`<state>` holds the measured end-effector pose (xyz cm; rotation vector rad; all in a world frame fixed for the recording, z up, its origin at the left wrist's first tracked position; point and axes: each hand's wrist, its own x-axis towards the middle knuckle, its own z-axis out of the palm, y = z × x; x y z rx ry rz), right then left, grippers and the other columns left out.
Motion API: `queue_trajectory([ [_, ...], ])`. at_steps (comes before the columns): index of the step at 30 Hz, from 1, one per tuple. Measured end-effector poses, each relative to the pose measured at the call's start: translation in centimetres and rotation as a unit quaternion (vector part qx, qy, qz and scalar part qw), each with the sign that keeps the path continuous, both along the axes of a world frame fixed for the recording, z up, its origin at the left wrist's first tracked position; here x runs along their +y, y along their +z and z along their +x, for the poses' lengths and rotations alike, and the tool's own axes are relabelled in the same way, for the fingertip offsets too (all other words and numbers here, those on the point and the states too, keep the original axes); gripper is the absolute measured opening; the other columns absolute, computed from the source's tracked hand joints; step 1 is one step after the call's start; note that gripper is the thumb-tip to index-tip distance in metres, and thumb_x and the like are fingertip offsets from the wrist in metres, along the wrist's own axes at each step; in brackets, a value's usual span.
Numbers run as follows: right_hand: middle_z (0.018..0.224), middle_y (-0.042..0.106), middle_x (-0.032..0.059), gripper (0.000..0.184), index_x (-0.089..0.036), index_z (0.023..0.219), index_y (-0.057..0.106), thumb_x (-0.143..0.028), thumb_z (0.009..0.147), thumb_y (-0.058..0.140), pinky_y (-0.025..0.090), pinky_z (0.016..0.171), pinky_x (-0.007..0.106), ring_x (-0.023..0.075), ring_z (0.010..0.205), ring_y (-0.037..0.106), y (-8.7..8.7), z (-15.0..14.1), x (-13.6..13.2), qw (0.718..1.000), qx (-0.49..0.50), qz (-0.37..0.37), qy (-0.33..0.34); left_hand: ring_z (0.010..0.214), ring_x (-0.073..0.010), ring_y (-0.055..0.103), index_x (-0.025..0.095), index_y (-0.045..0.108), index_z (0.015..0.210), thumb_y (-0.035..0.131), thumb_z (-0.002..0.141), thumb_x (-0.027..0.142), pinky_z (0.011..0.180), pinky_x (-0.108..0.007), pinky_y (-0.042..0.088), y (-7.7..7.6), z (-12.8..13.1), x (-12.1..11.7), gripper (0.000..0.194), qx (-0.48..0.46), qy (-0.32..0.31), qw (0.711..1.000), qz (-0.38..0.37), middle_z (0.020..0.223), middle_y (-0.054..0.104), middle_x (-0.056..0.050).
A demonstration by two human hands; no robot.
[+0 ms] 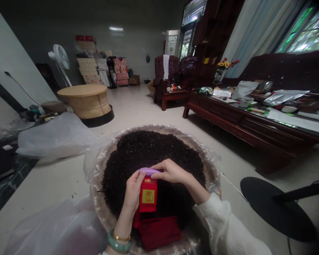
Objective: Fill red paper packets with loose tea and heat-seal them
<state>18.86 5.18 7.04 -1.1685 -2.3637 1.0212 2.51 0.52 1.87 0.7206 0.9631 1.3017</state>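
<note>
A small red packet (149, 194) with a yellow label hangs upright over the basket. My left hand (133, 187) is closed on its upper left edge, thumb in front. Across the packet's top lies a small, smooth purple tool (146, 171); its exact kind I cannot make out. The fingers of my right hand (171, 171) close on that tool's right end. Below both hands, dark loose tea leaves (149, 147) fill a round, plastic-lined basket (99, 203). Several flat red packets (161, 232) lie at the basket's near side.
Clear plastic sheeting (55, 226) spreads on the floor at left. A round woven stand (85, 101) and a white fan (60, 56) are beyond it. To the right are a long wooden table (228, 120) with cluttered items and a black round base (276, 209).
</note>
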Motion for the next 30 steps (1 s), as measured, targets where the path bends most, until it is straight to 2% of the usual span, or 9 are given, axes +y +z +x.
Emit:
queue_trajectory([
  [2, 0.07, 0.066, -0.0011, 0.03, -0.018, 0.098, 0.074, -0.039, 0.082, 0.06, 0.029, 0.054, 0.02, 0.012, 0.061, 0.049, -0.1, 0.1, 0.1, 1.0, 0.0, 0.005, -0.005, 0.066, -0.0175, 0.068, 0.013, 0.066, 0.093, 0.076, 0.063, 0.047, 0.063, -0.026, 0.053, -0.1, 0.0, -0.1, 0.047, 0.007, -0.017, 1.0, -0.004, 0.08, 0.073, -0.005],
  [6, 0.059, 0.058, -0.0039, 0.032, -0.018, 0.098, 0.074, -0.041, 0.082, 0.059, 0.025, 0.051, 0.02, 0.0088, 0.053, 0.039, -0.4, 0.2, 0.2, 1.0, -0.003, 0.011, -0.023, 0.067, -0.0221, 0.071, 0.013, 0.058, 0.106, 0.082, 0.055, 0.044, 0.061, -0.03, 0.054, -0.9, -0.2, -0.6, 0.064, 0.072, -0.116, 0.99, -0.046, 0.092, 0.073, -0.012],
  [10, 0.064, 0.062, -0.0026, 0.031, -0.017, 0.096, 0.073, -0.04, 0.082, 0.059, 0.029, 0.05, 0.02, 0.0091, 0.053, 0.045, -0.6, 0.4, 0.3, 0.999, 0.005, -0.037, -0.012, 0.056, -0.0193, 0.069, 0.011, 0.056, 0.102, 0.079, 0.06, 0.047, 0.052, -0.027, 0.051, -1.8, -0.1, -0.8, 0.06, 0.108, -0.156, 0.981, -0.045, 0.088, 0.073, -0.014],
  [14, 0.076, 0.067, 0.0008, 0.042, -0.017, 0.11, 0.067, -0.046, 0.082, 0.057, 0.034, 0.051, 0.021, 0.0115, 0.056, 0.053, -1.2, 1.3, 1.2, 0.996, 0.022, -0.081, -0.039, 0.051, -0.0169, 0.066, 0.012, 0.055, 0.096, 0.075, 0.064, 0.049, 0.048, -0.026, 0.05, -2.1, -0.1, -0.8, 0.053, 0.104, -0.16, 0.98, -0.049, 0.085, 0.074, -0.014],
  [17, 0.079, 0.069, 0.0037, 0.042, -0.016, 0.11, 0.068, -0.046, 0.083, 0.056, 0.035, 0.056, 0.024, 0.016, 0.065, 0.057, -2.1, 2.8, 2.4, 0.993, -0.036, -0.015, -0.109, 0.052, -0.0162, 0.066, 0.012, 0.055, 0.09, 0.077, 0.062, 0.045, 0.049, -0.025, 0.05, -2.1, -0.3, -0.9, 0.049, 0.105, -0.15, 0.982, -0.051, 0.087, 0.074, -0.014],
  [21, 0.092, 0.069, 0.0099, 0.035, -0.015, 0.106, 0.068, -0.04, 0.082, 0.06, 0.039, 0.066, 0.027, 0.0218, 0.079, 0.061, -3.7, 4.1, 3.5, 0.972, -0.141, 0.046, -0.183, 0.053, -0.0158, 0.066, 0.012, 0.057, 0.087, 0.081, 0.059, 0.039, 0.051, -0.025, 0.05, -2.2, -0.6, -1.0, 0.045, 0.105, -0.153, 0.982, -0.039, 0.087, 0.074, -0.013],
  [24, 0.101, 0.066, 0.0135, 0.033, -0.015, 0.106, 0.067, -0.039, 0.084, 0.061, 0.041, 0.076, 0.03, 0.0242, 0.091, 0.059, -3.9, 3.4, 3.0, 0.957, -0.135, 0.124, -0.227, 0.054, -0.016, 0.066, 0.012, 0.058, 0.086, 0.081, 0.059, 0.037, 0.052, -0.025, 0.051, -2.4, -0.5, -1.1, 0.043, 0.101, -0.161, 0.981, -0.038, 0.087, 0.074, -0.013],
  [26, 0.098, 0.066, 0.0111, 0.029, -0.017, 0.104, 0.067, -0.038, 0.088, 0.056, 0.042, 0.079, 0.03, 0.0211, 0.091, 0.059, -3.5, 2.0, 2.1, 0.961, -0.062, 0.17, -0.208, 0.053, -0.0162, 0.066, 0.013, 0.058, 0.086, 0.081, 0.059, 0.036, 0.052, -0.026, 0.051, -2.4, -0.3, -1.0, 0.043, 0.102, -0.163, 0.981, -0.037, 0.087, 0.074, -0.013],
  [30, 0.078, 0.067, 0.0029, 0.019, -0.018, 0.084, 0.069, -0.035, 0.085, 0.063, 0.042, 0.067, 0.024, 0.0144, 0.072, 0.059, -2.4, -1.3, 0.6, 0.983, 0.041, 0.164, -0.07, 0.053, -0.0168, 0.066, 0.012, 0.058, 0.089, 0.081, 0.059, 0.036, 0.053, -0.027, 0.051, -2.1, -0.1, -1.0, 0.045, 0.123, -0.18, 0.976, -0.027, 0.082, 0.074, -0.012],
])
